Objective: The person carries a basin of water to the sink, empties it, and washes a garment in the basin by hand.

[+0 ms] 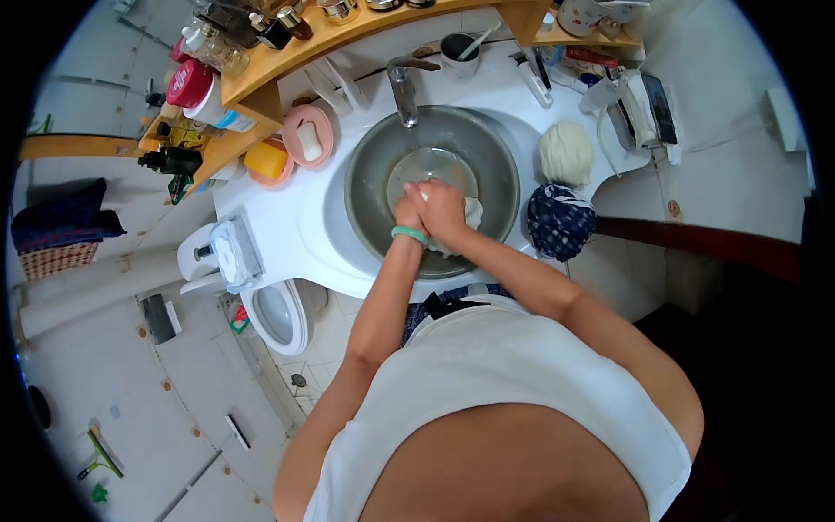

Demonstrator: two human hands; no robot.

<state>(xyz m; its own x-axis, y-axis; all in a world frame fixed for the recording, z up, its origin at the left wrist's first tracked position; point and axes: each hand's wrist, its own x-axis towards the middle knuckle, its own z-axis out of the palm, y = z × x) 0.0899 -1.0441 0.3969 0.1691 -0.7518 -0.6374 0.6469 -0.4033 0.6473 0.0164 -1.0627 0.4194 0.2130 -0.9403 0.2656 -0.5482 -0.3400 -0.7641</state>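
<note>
Both hands are pressed together over a grey basin (pixel 365 222) that sits in the white washbasin counter. My left hand (pixel 409 215), with a green bangle (pixel 410 233) at its wrist, is closed against the right. My right hand (pixel 442 209) is closed too, its fingers clasped over the left. A speck of white shows between them, too small to name. Wet white cloth (pixel 472 212) lies in the basin beside and beneath the hands, partly hidden by them. Shallow water (pixel 432 163) covers the basin's bottom. The chrome tap (pixel 404 96) points over the far rim.
To the basin's right lie a bundled cream cloth (pixel 565 154) and a dark blue patterned cloth (pixel 561 222). Pink soap dishes (pixel 318 159) stand at the left, a grey cup (pixel 458 57) behind. A wooden shelf (pixel 348 36) with bottles overhangs the back. A toilet (pixel 277 317) stands left.
</note>
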